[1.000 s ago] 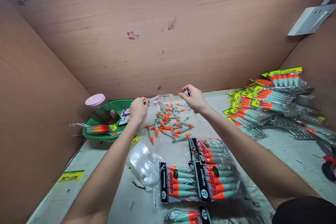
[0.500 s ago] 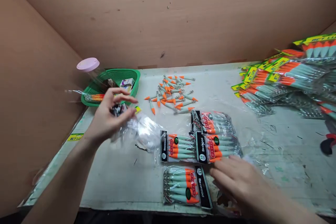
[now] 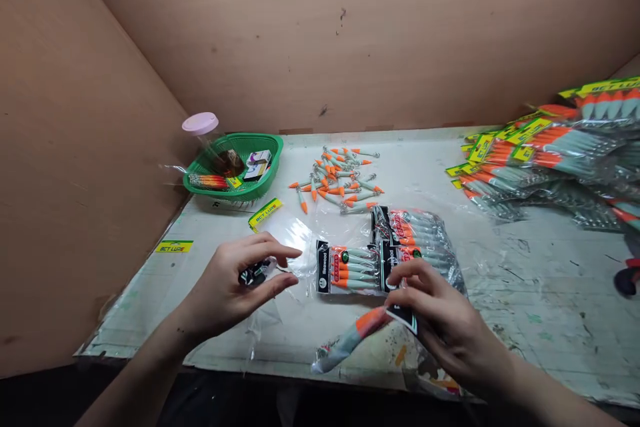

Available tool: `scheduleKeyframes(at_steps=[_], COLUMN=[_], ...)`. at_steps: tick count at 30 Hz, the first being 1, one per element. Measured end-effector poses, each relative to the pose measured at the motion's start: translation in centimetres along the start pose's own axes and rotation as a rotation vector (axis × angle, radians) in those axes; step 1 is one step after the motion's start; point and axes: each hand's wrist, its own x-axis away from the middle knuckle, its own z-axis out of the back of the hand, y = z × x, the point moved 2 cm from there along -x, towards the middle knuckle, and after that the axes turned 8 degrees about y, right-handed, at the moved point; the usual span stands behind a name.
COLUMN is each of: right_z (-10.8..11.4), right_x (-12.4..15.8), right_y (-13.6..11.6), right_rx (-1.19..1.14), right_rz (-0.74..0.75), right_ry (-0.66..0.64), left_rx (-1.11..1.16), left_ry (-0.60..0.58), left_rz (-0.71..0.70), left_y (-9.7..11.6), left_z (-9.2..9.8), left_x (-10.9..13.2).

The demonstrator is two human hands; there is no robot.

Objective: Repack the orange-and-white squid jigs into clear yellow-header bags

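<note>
My right hand (image 3: 445,320) pinches the black header of a lure packet (image 3: 347,343). Its orange and pale green lures hang tilted toward the left, above the table's front part. My left hand (image 3: 240,277) is curled round a crumpled clear bag with black parts (image 3: 257,272); the thumb and forefinger tips are apart. Between and beyond the hands lie a Seawood lure packet (image 3: 353,268) and more black-headed packets (image 3: 420,227), partly hidden by my right hand. Behind my left hand lies a clear bag with a yellow BCT LURE header (image 3: 265,213).
Loose orange and green lures (image 3: 335,180) lie in a heap at the back. A green basket (image 3: 235,193) and a pink-lidded cup (image 3: 200,123) stand back left. Yellow-headed lure packets (image 3: 540,153) pile up at right. A yellow label (image 3: 174,247) lies left. Board walls surround the table.
The front Seawood packet is now lifted off the table in my right hand. My left hand has come down and right, toward me, with the crumpled plastic. The view has shifted slightly.
</note>
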Motion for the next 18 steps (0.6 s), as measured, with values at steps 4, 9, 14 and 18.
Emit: scheduleKeyframes(at_steps=[4, 9, 14, 18], right_z=[2.1, 3.0, 3.0, 2.8], right_x=[-2.7, -3.5, -3.7, -3.7], right_y=[-0.3, 0.5, 1.2, 1.5], right_rx=[-0.097, -0.030, -0.027, -0.029], right_rz=[-0.177, -0.222, -0.201, -0.269], right_ry=[-0.055, 0.002, 0.021, -0.005], left_rx=[0.159, 0.125, 0.051, 0.073], left_ry=[-0.169, -0.250, -0.209, -0.291], left_rz=[-0.022, 0.029, -0.020, 0.011], left_y=[1.6, 1.9, 1.1, 0.7], left_z=[-0.6, -2.7, -4.7, -5.8], left_x=[-0.9, -2.5, -3.3, -3.4])
